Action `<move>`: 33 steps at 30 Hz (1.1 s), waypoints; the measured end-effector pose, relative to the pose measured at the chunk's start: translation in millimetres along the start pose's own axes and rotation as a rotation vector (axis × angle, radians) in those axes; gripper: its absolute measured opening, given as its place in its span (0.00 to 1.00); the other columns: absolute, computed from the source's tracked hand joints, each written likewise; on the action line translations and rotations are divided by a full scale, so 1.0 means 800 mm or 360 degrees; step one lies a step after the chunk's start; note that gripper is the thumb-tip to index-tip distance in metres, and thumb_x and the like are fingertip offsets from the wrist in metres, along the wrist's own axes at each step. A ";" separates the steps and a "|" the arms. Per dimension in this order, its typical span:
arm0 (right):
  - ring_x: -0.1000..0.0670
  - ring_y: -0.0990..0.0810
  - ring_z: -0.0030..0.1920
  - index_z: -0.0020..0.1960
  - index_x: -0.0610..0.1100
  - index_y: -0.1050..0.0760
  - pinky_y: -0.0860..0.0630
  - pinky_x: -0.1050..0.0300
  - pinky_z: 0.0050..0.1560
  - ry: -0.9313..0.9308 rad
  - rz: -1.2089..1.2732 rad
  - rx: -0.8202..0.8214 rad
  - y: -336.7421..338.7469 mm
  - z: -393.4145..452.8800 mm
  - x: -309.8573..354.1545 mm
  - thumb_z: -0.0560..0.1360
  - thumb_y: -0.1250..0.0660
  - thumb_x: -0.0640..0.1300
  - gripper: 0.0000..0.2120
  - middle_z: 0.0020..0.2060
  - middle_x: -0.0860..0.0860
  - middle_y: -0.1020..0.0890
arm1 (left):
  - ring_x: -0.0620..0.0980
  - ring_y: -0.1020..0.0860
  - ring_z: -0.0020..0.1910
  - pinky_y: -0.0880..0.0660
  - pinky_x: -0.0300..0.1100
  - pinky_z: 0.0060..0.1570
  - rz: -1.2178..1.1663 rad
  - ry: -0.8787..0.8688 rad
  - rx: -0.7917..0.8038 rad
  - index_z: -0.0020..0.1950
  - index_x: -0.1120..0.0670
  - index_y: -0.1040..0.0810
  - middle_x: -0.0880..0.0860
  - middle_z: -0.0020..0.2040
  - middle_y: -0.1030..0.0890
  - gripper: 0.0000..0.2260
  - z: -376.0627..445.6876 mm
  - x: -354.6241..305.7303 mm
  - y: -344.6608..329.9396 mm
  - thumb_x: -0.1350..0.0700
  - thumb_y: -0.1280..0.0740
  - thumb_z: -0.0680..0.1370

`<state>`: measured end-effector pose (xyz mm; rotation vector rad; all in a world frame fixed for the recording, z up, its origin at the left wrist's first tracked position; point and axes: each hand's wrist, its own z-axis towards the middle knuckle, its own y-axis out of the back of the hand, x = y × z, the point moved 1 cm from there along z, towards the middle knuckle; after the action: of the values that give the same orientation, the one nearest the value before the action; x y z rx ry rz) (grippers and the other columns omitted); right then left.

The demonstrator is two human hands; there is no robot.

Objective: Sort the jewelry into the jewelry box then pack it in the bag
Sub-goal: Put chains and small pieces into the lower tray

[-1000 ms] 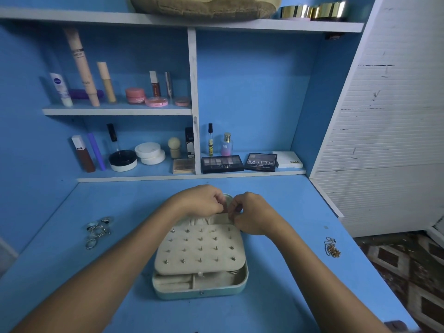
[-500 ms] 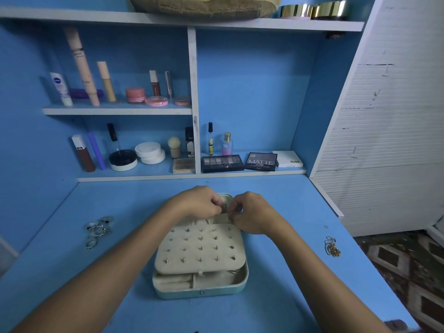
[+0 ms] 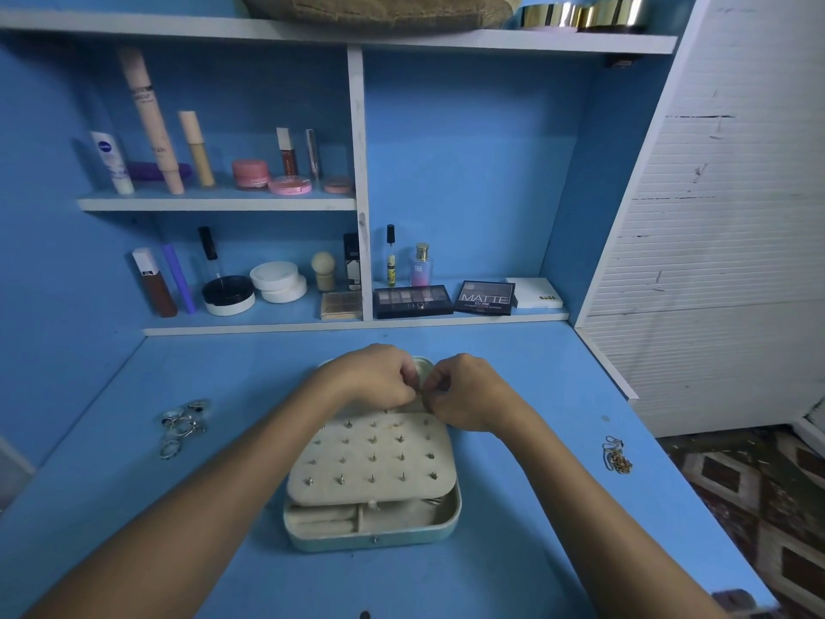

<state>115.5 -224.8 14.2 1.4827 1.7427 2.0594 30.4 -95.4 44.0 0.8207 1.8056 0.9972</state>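
Note:
A pale teal jewelry box [image 3: 375, 536] lies open mid-table, its cream earring panel [image 3: 372, 462] studded with several small earrings. My left hand [image 3: 379, 377] and my right hand [image 3: 464, 390] meet just behind the panel, at the box's open lid [image 3: 422, 364]. Their fingertips pinch together around something tiny that I cannot make out. A cluster of silver rings [image 3: 183, 424] lies on the table to the left. A gold and silver chain [image 3: 617, 455] lies to the right. A woven brown bag [image 3: 375, 8] rests on the top shelf.
Shelves at the back hold cosmetics: tubes, jars, eyeshadow palettes [image 3: 413, 300] and a perfume bottle [image 3: 422, 265]. A white slatted panel [image 3: 714, 261] stands at the right. The table's right edge drops to a patterned floor [image 3: 759, 484].
Both hands have stayed pinched together behind the earring panel, with only slight finger movement. Nothing else has moved.

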 end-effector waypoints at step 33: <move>0.62 0.25 0.26 0.47 0.49 0.19 0.32 0.70 0.27 -0.0171 0.0270 -0.0539 0.071 -0.151 -0.097 0.78 0.32 0.44 0.04 0.32 0.59 0.21 | 0.36 0.24 0.36 0.31 0.24 0.34 -0.0430 -0.0609 -0.0153 0.48 0.48 0.17 0.42 0.41 0.19 0.04 -0.013 -0.118 -0.074 0.51 0.31 0.77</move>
<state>103.6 -378.3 24.4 1.6399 1.1924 2.1696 49.7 -204.9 31.1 0.6373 1.4797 0.6922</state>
